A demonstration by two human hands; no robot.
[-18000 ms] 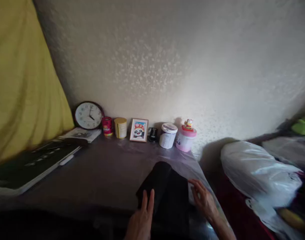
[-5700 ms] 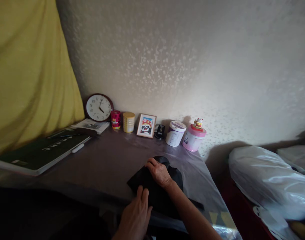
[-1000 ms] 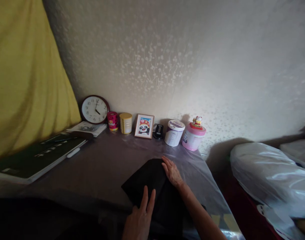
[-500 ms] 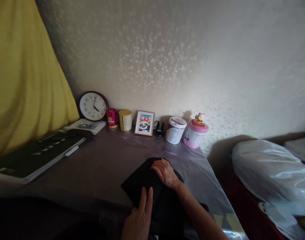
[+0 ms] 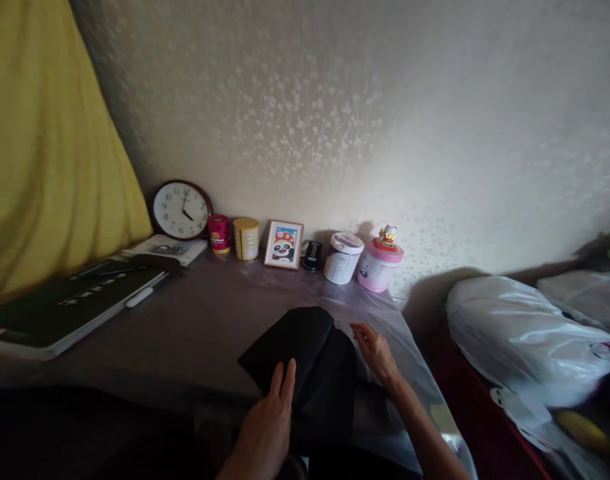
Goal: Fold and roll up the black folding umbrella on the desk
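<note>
A folded black cloth [image 5: 305,360] lies near the front edge of a dark table [image 5: 195,327] covered in clear plastic. My left hand [image 5: 267,427] lies flat on the cloth's near left part, fingers stretched out. My right hand [image 5: 375,350] hovers just right of the cloth, fingers loosely spread and holding nothing.
Along the wall stand a round clock [image 5: 181,210], a red tin [image 5: 218,234], a yellow tin [image 5: 246,238], a framed panda picture [image 5: 283,244], a small black device [image 5: 312,255], a white tub [image 5: 342,257] and a pink tub [image 5: 378,265]. Books [image 5: 69,307] lie left; a white plastic bag [image 5: 525,333] sits right.
My right hand has lifted off the top of the black cloth and moved to its right side. My left hand stays pressed on the cloth.
</note>
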